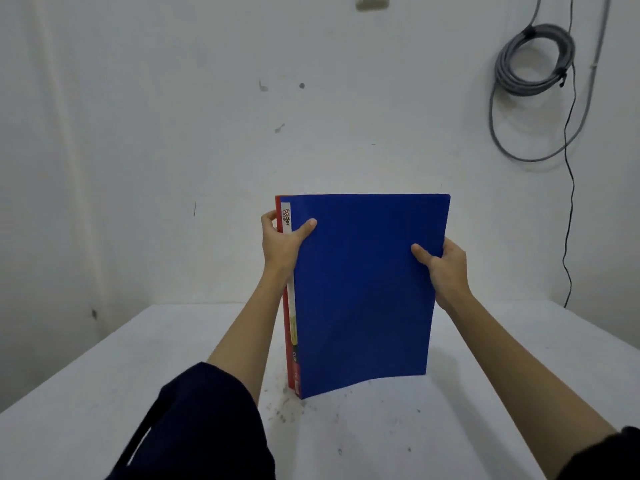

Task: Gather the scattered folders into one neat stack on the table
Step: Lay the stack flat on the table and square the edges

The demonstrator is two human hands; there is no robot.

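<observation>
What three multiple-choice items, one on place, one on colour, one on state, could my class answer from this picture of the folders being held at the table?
1. Where does the bottom edge of the folders rest?
A. on the white table
B. on the floor
C. on a shelf

2. What colour is the folder facing the camera?
A. green
B. blue
C. yellow

3. How are the folders standing?
A. lying flat
B. rolled up
C. upright on edge, held at both sides

Answers:
1 A: the lower corner of the folders meets the white table.
2 B: the blue folder fills the front, with a red folder showing only as a strip behind its left edge.
3 C: the left hand has a grip on the spine side and the right hand on the opposite edge, keeping the folders vertical.
</observation>
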